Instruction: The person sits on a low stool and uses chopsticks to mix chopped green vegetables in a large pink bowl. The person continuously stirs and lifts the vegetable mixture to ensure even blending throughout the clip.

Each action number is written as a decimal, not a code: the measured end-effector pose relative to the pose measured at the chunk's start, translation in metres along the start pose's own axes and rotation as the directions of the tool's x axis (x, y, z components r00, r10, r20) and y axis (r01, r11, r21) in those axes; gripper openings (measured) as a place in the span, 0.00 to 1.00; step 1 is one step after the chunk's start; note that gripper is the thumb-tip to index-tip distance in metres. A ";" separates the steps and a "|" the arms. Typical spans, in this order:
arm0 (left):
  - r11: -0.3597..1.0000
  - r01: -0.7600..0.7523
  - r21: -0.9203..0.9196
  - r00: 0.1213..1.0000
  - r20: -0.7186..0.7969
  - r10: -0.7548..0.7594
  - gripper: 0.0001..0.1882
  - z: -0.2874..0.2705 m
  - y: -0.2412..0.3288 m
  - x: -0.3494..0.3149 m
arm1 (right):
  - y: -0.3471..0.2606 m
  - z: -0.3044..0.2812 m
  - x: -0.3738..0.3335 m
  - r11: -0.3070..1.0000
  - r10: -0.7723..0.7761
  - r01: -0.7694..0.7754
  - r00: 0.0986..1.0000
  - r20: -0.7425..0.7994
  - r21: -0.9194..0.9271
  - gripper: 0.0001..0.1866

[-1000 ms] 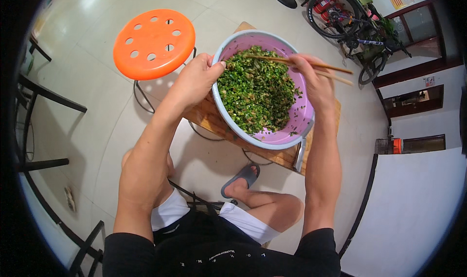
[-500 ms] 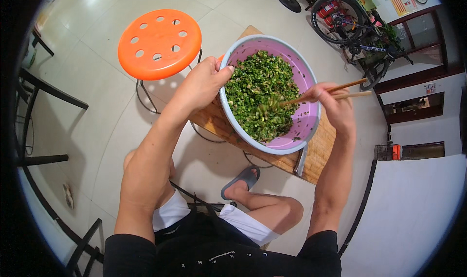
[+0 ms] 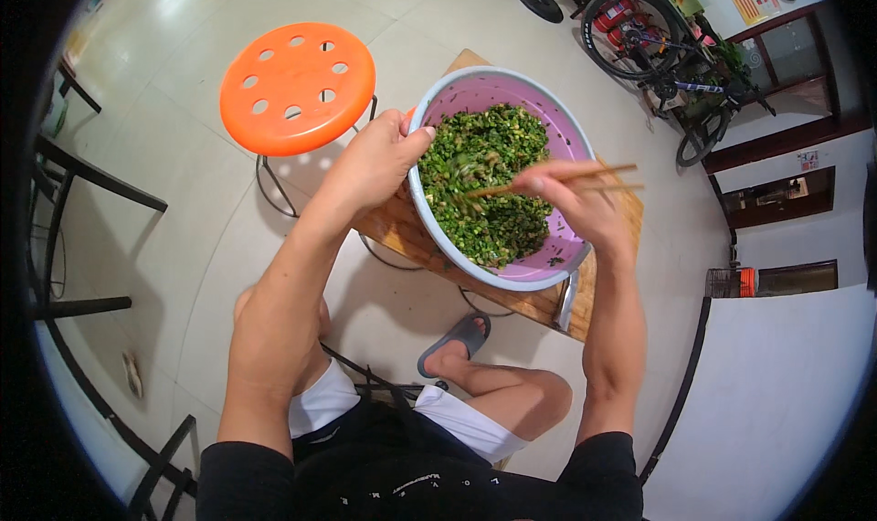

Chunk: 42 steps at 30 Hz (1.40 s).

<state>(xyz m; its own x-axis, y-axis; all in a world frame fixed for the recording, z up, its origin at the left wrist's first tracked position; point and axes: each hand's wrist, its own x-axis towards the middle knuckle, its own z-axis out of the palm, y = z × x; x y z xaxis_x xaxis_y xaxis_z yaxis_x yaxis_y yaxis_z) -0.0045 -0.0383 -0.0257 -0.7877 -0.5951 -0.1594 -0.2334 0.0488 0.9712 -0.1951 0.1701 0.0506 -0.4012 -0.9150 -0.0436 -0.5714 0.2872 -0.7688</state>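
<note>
A large basin (image 3: 559,251), pink-purple inside with a pale blue rim, rests on a wooden board (image 3: 388,233). Finely chopped green filling (image 3: 489,192), mixed with some browner bits, fills much of it. My left hand (image 3: 379,158) grips the basin's left rim, thumb over the edge and fingers outside. In my right hand (image 3: 574,196) is a pair of wooden chopsticks (image 3: 498,190); their tips are down in the greens, blurred by motion, and their back ends stick out to the right. Bits of green cling to the basin's inner right wall.
An orange round stool (image 3: 297,87) with holes stands left of the basin. A metal blade-like thing (image 3: 567,302) lies on the board under the basin's lower right rim. Black chair legs (image 3: 100,174) show at the left; a bicycle (image 3: 639,41) stands far right. A white surface (image 3: 776,384) lies at lower right.
My right hand and the chopsticks have swept left across the basin, pushing through the greens. My left hand keeps its grip on the rim, and the basin has hardly moved.
</note>
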 end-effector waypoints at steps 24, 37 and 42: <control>1.000 -0.021 -0.003 0.999 -0.027 0.021 0.20 0.000 -0.003 0.000 | 0.006 -0.018 -0.003 0.997 0.006 0.000 0.997 0.083 -0.072 0.14; 0.998 -0.058 -0.014 0.998 0.000 0.058 0.21 0.004 0.005 0.001 | 0.052 -0.010 0.039 0.998 0.066 -0.067 0.942 -0.329 0.009 0.15; 0.999 -0.036 0.008 0.999 -0.025 0.036 0.21 0.000 -0.004 0.002 | 0.000 -0.001 -0.003 0.999 -0.015 0.013 0.998 -0.062 -0.044 0.13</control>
<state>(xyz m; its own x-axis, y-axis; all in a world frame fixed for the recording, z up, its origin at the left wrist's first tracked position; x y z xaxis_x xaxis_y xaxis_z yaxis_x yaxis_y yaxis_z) -0.0047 -0.0396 -0.0299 -0.7813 -0.6125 -0.1201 -0.2099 0.0765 0.9747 -0.1949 0.1727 0.0517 -0.4359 -0.9000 0.0076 -0.6072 0.2878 -0.7406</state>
